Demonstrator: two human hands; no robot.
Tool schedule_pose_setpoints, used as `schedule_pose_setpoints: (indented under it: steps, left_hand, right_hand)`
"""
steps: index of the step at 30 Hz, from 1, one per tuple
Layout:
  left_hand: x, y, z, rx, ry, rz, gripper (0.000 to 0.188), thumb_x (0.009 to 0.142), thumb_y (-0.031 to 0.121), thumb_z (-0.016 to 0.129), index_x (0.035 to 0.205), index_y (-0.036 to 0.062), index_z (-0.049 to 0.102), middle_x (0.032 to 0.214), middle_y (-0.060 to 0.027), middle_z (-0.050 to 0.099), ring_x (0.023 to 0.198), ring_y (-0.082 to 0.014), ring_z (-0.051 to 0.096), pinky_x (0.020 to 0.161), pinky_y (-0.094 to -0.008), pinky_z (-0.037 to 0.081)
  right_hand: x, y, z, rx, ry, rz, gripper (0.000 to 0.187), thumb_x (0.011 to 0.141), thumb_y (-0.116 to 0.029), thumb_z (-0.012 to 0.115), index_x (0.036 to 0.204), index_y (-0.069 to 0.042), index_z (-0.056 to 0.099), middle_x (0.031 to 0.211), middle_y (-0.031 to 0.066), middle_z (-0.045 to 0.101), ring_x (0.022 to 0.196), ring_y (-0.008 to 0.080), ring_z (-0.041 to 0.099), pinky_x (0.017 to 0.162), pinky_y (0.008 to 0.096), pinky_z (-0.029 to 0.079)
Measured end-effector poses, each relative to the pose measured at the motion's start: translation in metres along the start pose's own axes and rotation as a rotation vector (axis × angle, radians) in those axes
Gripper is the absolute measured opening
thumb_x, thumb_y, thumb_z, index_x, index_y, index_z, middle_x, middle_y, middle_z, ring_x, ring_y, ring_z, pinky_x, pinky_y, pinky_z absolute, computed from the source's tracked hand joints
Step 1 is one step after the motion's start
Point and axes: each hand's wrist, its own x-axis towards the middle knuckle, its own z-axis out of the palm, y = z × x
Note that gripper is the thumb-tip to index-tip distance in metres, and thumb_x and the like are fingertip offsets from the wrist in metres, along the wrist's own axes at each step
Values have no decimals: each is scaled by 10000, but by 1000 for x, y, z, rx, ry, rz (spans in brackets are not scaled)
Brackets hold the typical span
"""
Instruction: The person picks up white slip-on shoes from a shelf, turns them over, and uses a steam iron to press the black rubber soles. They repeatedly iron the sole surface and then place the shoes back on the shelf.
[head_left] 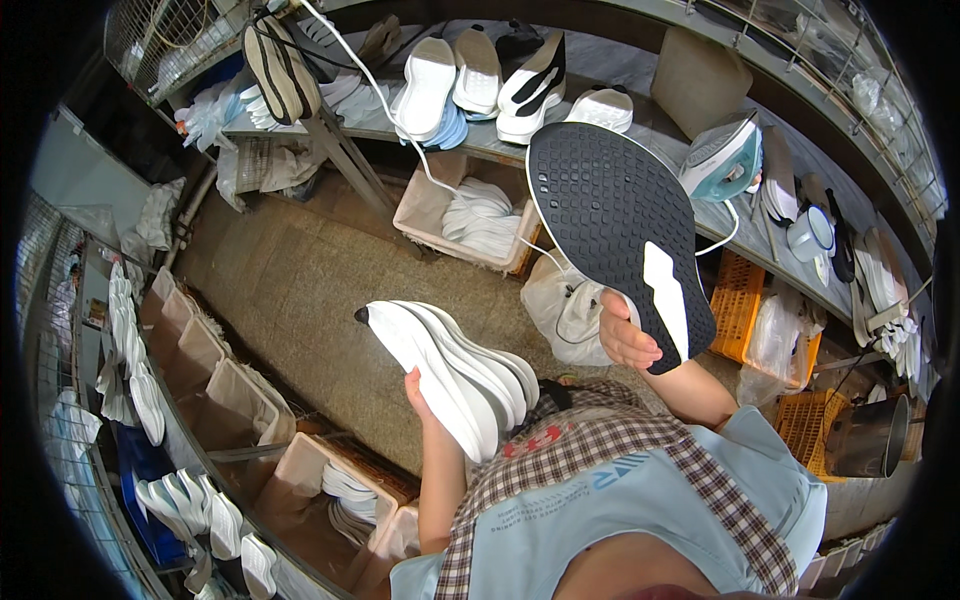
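Observation:
My left hand (417, 394) grips a stack of white shoe soles (450, 375), nested side by side against my apron; one has a black tip. Only part of the thumb or fingers shows at the stack's edge. My right hand (628, 338) holds up a single shoe sole (610, 200), its black textured tread facing me and a white patch near the heel. The fingers wrap over its lower edge. This sole is raised in front of the workbench, apart from the stack.
Shoe soles (428, 85) stand along the metal bench (610, 135), with an iron (722, 160) and a white mug (810, 235) to the right. Below is a lined bin (415, 210) of white soles. Lined bins (235, 400) and a sole-laden rack (215, 465) flank my left; orange crates (735, 300) my right.

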Motion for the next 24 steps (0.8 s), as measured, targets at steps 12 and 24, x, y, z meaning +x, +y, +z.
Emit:
schedule_pose_setpoints:
  steps: [12, 24]
  left_hand:
    - [-1, -7, -4, 87, -39, -1, 525, 829, 371, 375, 1176, 13, 539, 1121, -173, 589, 1024, -335, 577, 880, -481, 481]
    - [-4, -8, 2, 113, 14, -29, 599, 746, 373, 443, 1244, 45, 501, 1185, -171, 561, 1090, -358, 541, 937, -501, 445]
  right_hand:
    - [3, 7, 7, 41, 356, -342, 493, 865, -363, 584, 1080, 58, 444, 867, 163, 598, 719, 250, 633, 669, 365, 552]
    - [2, 3, -7, 183, 445, -466, 485, 849, -283, 629, 1146, 60, 456, 985, 170, 578, 848, 245, 622, 790, 369, 550]
